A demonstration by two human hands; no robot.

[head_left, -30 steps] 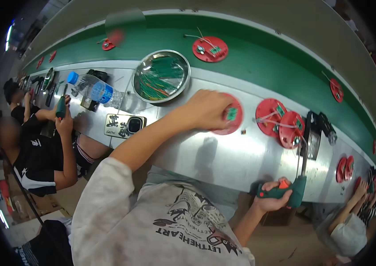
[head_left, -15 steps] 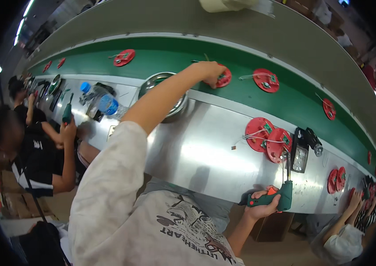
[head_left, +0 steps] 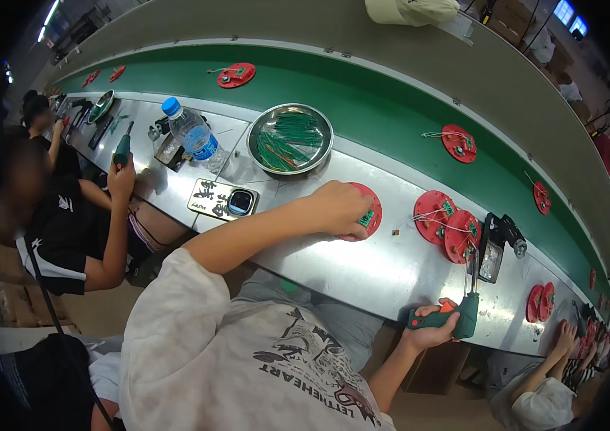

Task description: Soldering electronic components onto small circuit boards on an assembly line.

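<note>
My left hand (head_left: 342, 207) is closed on a round red disc (head_left: 374, 203) with a small green circuit board, just over the metal bench top. The hand covers the disc's left part. At the bench's front edge, my right hand (head_left: 430, 333) grips a green cordless screwdriver (head_left: 467, 317) with an orange-red trigger. Its shaft points away from me, toward two overlapping red discs (head_left: 456, 248) with boards and white wires. Whether the tip touches them I cannot tell.
A steel bowl (head_left: 254, 147) of green wires stands behind my left forearm, near a water bottle (head_left: 193, 133) and a phone (head_left: 208, 197). Right of the paired discs lies a black tray (head_left: 490, 258). Red discs (head_left: 459, 144) sit along the green strip (head_left: 391, 122). Co-workers sit at both sides.
My left hand has drawn a red disc off the green strip, toward me over the metal bench. My right hand keeps its hold on the screwdriver. The view has shifted slightly.
</note>
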